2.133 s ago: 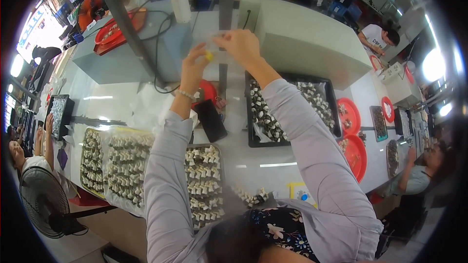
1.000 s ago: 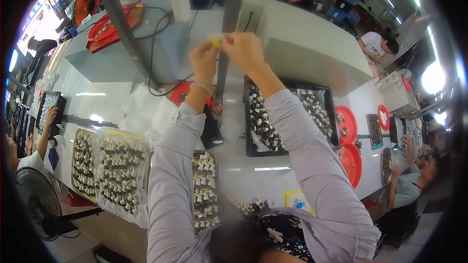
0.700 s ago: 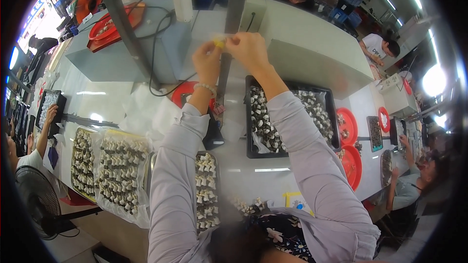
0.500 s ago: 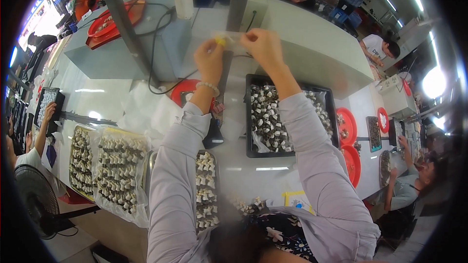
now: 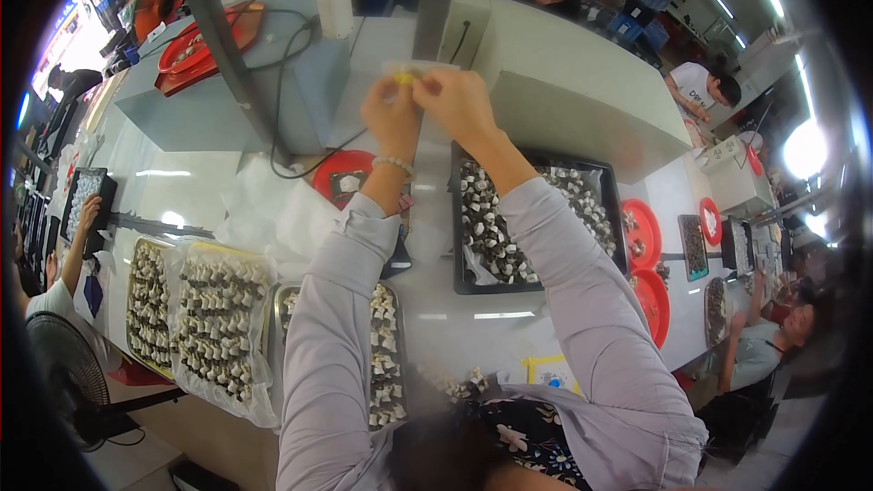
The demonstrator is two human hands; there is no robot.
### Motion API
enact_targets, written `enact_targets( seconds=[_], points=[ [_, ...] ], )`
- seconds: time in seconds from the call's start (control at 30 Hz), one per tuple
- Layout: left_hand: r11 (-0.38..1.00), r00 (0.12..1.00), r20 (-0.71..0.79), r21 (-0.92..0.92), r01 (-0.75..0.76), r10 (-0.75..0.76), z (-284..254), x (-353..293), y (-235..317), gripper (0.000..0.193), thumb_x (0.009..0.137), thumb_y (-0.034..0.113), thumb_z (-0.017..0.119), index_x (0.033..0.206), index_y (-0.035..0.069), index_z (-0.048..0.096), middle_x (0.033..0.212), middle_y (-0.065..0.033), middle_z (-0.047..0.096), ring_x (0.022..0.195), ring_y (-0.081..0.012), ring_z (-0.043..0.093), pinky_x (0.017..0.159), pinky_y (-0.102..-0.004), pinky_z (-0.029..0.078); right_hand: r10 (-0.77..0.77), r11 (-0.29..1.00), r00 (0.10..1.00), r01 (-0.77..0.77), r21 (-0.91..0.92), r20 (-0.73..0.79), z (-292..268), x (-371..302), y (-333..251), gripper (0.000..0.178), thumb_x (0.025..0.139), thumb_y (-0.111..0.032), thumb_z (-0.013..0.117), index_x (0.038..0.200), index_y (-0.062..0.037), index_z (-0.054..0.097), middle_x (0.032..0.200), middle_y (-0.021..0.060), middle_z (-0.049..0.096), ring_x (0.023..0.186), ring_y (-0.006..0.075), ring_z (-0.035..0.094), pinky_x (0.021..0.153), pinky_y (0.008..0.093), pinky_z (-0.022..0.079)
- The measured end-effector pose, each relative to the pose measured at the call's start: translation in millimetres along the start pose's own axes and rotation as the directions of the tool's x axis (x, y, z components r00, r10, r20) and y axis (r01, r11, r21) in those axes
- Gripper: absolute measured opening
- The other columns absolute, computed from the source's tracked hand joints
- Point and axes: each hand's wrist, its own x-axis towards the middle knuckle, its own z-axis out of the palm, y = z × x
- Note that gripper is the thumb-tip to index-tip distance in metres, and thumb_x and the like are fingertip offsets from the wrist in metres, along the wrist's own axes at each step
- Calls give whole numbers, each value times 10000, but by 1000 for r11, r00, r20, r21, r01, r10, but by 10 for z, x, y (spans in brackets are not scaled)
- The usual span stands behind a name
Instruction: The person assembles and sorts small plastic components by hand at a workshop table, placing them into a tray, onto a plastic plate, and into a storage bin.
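Both arms reach forward over the table, raised in front of me. My left hand (image 5: 391,120) is closed at the fingertips on a small yellow piece (image 5: 404,78), blurred and too small to name. My right hand (image 5: 456,107) is beside it in a pinch, its fingertips meeting the left ones at the yellow piece; what it pinches I cannot make out. Below my right forearm lies a black tray (image 5: 457,245) heaped with small white-and-dark pieces. By my left wrist is a red dish (image 5: 333,164), partly covered by the arm.
Metal trays (image 5: 150,305) at the left hold rows of cream-and-dark pieces. Two red dishes (image 5: 653,305) stand right of the black tray. Upright metal posts (image 5: 223,55) and a dark cable (image 5: 275,132) rise ahead. Other people work around the table; a fan (image 5: 68,373) stands lower left.
My right hand has moved left to meet my left hand at the yellow piece. Earlier the hands were apart, with a pale blurred strip between them.
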Motion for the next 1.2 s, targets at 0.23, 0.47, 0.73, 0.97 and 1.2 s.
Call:
enact_targets(
  seconds=[0.23,0.47,0.73,0.97,1.2],
  points=[
    [999,999,24,5,38,-38,-63,28,-44,131,767,86,594,801,-38,619,674,-32,595,616,-66,513,547,-218,398,-53,997,997,49,-63,-52,152,82,99,229,736,-229,581,666,-11,599,650,158,586,604,332,574,554,385,450],
    [999,999,17,-37,37,-37,-113,6,72,235,764,221,618,829,-5,625,747,-155,630,701,-263,606,647,-346,451,-71,989,996,62,-136,-56,178,72,77,258,824,-243,533,712,-27,616,650,161,595,589,341,572,537,397,429],
    [990,989,81,-58,131,-126,-647,-367,235,382,779,145,594,1079,-9,415,942,-162,556,849,-275,557,723,-335,444,210,978,952,-208,-33,223,-273,-578,-276,319,814,-288,596,718,16,615,545,83,561,471,124,512,482,274,394],
    [861,796,426,-71,503,-430,-1721,-1588,564,342,768,83,608,1055,42,427,908,-71,504,858,-139,518,683,-266,431,380,887,799,-458,63,465,-1096,-2359,-611,203,794,-178,619,773,24,625,613,110,596,536,138,537,527,273,423],
    [898,814,389,103,428,-432,-2809,-2112,949,160,861,18,497,1018,-13,511,1017,-92,576,886,-138,536,763,-245,432,442,790,604,-612,32,664,-1466,-3970,-1123,182,794,-184,602,838,-11,640,750,105,635,651,185,597,586,282,469]
  ],
)
